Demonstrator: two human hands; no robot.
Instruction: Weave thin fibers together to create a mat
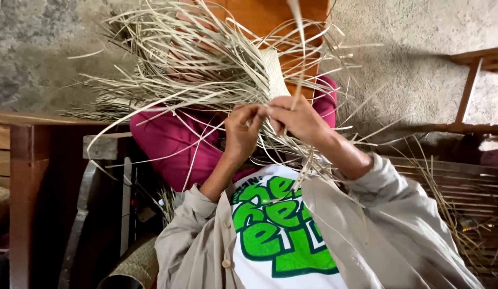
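Observation:
My left hand [241, 131] and my right hand [298, 119] meet in front of my chest, fingers pinched on pale dried leaf strips [179, 80]. The strips fan out up and to the left in a loose tangle over my lap in magenta trousers [163, 144]. A small, tightly woven patch [274, 72] rises just above my right hand. One long strip [298, 32] runs straight up from my right fingers. More strips hang down over my white shirt with a green print [276, 225].
A dark wooden bench or table frame [24, 166] stands at the left. A rolled woven mat [131, 267] lies at the bottom left. At the right are a wooden chair frame [468, 91] and a slatted surface with loose strips [463, 198]. The floor [409, 64] is rough concrete.

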